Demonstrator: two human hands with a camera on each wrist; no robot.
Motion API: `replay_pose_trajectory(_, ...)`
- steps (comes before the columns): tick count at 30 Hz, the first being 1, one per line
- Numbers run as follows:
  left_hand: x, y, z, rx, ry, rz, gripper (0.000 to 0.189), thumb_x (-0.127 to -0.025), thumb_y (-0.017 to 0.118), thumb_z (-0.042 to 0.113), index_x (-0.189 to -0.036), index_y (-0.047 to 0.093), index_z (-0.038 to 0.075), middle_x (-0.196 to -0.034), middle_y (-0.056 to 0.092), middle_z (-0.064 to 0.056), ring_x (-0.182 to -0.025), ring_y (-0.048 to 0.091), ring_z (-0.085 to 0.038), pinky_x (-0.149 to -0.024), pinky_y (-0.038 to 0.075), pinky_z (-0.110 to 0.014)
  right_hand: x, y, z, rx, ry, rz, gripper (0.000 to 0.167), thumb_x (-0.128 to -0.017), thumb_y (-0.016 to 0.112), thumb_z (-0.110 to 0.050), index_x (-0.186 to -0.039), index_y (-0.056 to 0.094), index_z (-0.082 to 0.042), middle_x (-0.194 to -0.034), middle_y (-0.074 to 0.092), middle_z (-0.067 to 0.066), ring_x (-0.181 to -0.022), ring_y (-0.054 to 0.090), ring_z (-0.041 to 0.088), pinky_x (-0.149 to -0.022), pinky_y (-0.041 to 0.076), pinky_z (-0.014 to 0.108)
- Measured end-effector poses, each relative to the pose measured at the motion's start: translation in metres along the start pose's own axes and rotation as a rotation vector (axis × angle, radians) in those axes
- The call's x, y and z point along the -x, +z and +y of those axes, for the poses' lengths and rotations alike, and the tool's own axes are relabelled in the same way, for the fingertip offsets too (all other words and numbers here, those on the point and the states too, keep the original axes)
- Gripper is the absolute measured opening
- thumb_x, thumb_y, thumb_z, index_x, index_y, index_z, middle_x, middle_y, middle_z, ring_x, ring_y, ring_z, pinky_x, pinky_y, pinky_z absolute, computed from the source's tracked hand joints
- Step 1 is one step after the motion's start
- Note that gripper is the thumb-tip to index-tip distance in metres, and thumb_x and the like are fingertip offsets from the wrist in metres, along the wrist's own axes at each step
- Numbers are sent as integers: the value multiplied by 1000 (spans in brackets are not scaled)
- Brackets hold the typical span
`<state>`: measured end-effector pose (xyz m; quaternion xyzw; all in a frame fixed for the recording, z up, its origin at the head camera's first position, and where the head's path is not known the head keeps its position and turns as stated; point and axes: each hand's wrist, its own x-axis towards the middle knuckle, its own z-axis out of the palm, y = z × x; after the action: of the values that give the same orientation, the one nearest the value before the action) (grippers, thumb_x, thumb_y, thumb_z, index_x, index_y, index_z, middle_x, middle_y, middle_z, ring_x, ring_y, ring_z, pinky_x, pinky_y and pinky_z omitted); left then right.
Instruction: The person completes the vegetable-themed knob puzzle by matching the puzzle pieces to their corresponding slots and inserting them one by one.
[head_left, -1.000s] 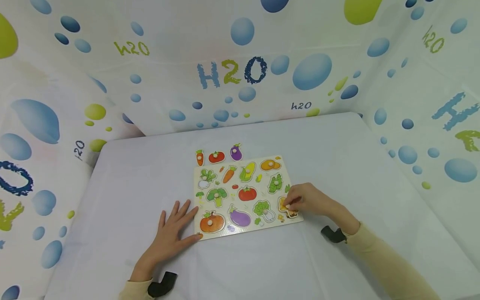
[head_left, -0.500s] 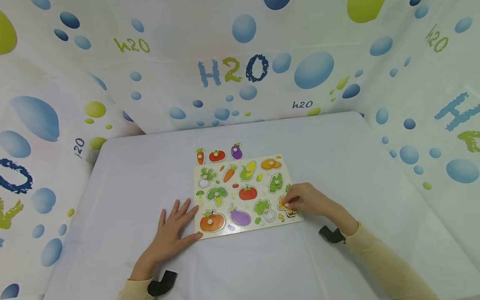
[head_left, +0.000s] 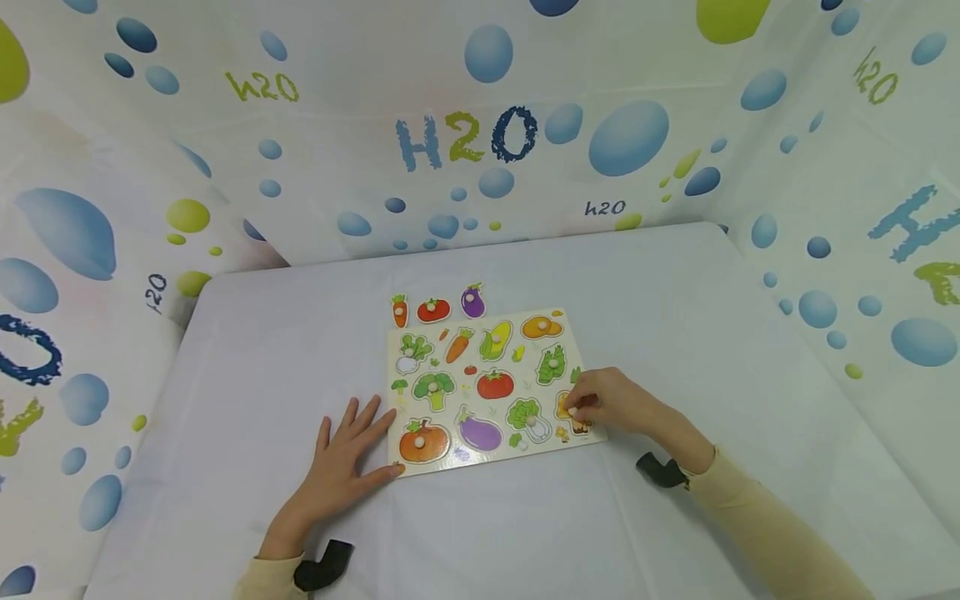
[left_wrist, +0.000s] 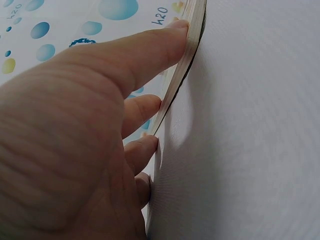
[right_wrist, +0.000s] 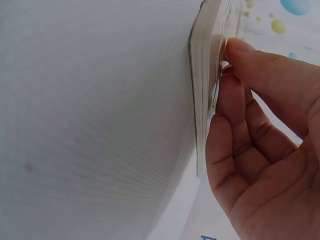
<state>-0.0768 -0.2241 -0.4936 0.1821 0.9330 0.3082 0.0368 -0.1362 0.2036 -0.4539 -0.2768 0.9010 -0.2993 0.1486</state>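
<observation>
A pale puzzle board (head_left: 531,383) with vegetable pictures lies flat on the white-covered table. At its lower right corner my right hand (head_left: 618,402) pinches the knob of a mushroom puzzle piece (head_left: 581,427) between thumb and fingertips; the hand covers part of the piece. Whether the piece sits fully in its recess I cannot tell. My left hand (head_left: 341,467) lies spread at the board's left edge. In the left wrist view its thumb (left_wrist: 150,47) and fingertips touch the board's side. The right wrist view shows the right fingers (right_wrist: 232,97) close against the board's face.
Beyond the board's far edge lie three loose knobbed pieces: a carrot (head_left: 400,312), a tomato (head_left: 433,311) and an eggplant (head_left: 472,302). Their matching pictures on the board show no knobs. Several other pieces, such as the pumpkin (head_left: 424,443), sit in the board. Patterned cloth walls surround the table.
The mushroom piece has shifted slightly under my right fingers, which keep their pinch. My left hand stays at the board's edge. The head view has tilted a little.
</observation>
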Motion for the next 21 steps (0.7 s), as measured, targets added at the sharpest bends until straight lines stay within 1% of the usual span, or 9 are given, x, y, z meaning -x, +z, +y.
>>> replay_pose_trajectory(5, 0, 0, 0, -3, -1, 2, 78, -79, 76, 42, -147, 46, 17, -159, 31, -16, -149, 11, -45, -113, -2, -69, 0, 0, -1, -4, 2, 0, 12, -82, 77, -8, -94, 77, -9, -86, 67, -4, -76, 53, 4, -68, 48, 20)
replay_pose_trajectory(12, 1, 1, 0, 2, -12, 0, 78, -80, 76, 43, -147, 46, 18, -159, 30, -15, -150, 10, -44, -113, -3, -69, -1, -1, -2, -9, 30, -22, 12, -82, 77, -8, -94, 73, -9, -86, 66, -4, -77, 54, 6, -69, 49, 21)
replay_pose_trajectory(15, 2, 2, -1, 2, -15, 1, 78, -80, 76, 44, -147, 46, 18, -159, 30, -14, -150, 10, -44, -113, -2, -68, -3, -3, -2, 7, 27, -28, 14, -82, 77, -9, -95, 73, -9, -85, 65, -5, -77, 55, 6, -69, 49, 20)
replay_pose_trajectory(18, 2, 2, -1, 3, -20, -3, 78, -80, 76, 44, -147, 46, 19, -160, 29, -14, -150, 10, -43, -114, -3, -68, -7, -9, -7, 29, 17, -33, 15, -82, 77, -10, -97, 73, -9, -86, 65, -6, -77, 55, 6, -70, 50, 21)
replay_pose_trajectory(21, 2, 1, 0, 7, -24, -6, 78, -80, 75, 45, -147, 46, 19, -160, 29, -14, -150, 9, -42, -114, -3, -67, -17, -22, -17, 32, -9, -10, 18, -83, 77, -11, -101, 74, -8, -90, 68, -2, -79, 57, 8, -72, 52, 25)
